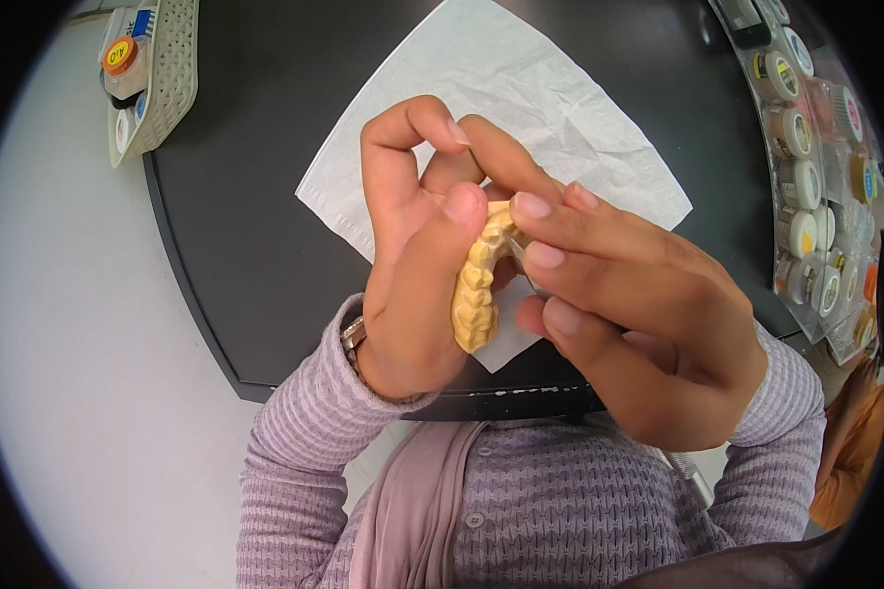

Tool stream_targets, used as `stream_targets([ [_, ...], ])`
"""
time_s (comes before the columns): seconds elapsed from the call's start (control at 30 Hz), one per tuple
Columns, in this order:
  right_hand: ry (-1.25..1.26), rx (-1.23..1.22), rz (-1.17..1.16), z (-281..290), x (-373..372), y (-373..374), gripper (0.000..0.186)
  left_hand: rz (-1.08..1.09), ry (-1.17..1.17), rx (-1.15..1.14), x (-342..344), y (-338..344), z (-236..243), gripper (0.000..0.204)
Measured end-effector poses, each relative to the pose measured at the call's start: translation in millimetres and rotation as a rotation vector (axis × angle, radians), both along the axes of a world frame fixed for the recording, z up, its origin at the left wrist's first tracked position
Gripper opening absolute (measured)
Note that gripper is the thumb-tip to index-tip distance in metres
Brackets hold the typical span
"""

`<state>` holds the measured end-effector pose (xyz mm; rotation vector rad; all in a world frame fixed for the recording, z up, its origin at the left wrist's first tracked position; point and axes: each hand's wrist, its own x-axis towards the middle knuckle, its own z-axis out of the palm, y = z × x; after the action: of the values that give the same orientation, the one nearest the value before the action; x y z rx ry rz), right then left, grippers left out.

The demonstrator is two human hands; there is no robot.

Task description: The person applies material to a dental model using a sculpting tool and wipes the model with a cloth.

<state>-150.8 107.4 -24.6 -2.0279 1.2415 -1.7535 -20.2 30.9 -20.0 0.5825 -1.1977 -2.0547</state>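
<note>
A yellow plaster dental cast (473, 299), its row of teeth curving in an arch, is held up over the table's near edge. My left hand (413, 236) is closed around its left and far side, thumb pressed near the top of the arch. From the right, my right hand (638, 294) has its fingertips pinched together against the cast's far right end. A thin greyish sliver (517, 253) shows between those fingers and the inside of the arch; its kind is unclear. The right part of the cast is hidden behind my fingers.
Beneath my hands a creased white paper sheet (550, 108) lies on the black table (255, 265). At the far left stands a cream woven-look basket (175, 93) with small containers. Several lidded jars (794, 133) sit in clear trays along the right. An orange sleeve (850, 461) shows at lower right.
</note>
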Motion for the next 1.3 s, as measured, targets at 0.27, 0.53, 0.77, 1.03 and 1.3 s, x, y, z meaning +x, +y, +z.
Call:
stream_targets([
  [0.27, 0.080, -0.143, -0.057, -6, 5, -10, 0.019, 0.045, -0.078, -0.068, 0, 2, 1, 0.026],
  [0.53, -0.053, 0.025, 0.019, -3, 4, 0, 0.016, 0.028, -0.114, -0.146, 3, 2, 1, 0.027],
  [0.77, -0.003, 0.042, 0.056, 0, -2, 0, 0.017, 0.012, -0.101, -0.164, 5, -1, -2, 0.027],
  [1.03, 0.051, -0.102, -0.017, -5, 0, -8, 0.016, 0.050, -0.062, -0.129, 0, 3, -3, 0.025],
  [1.3, -0.001, -0.059, -0.023, -5, 5, -4, 0.016, 0.034, -0.086, -0.159, 2, 2, -2, 0.024],
])
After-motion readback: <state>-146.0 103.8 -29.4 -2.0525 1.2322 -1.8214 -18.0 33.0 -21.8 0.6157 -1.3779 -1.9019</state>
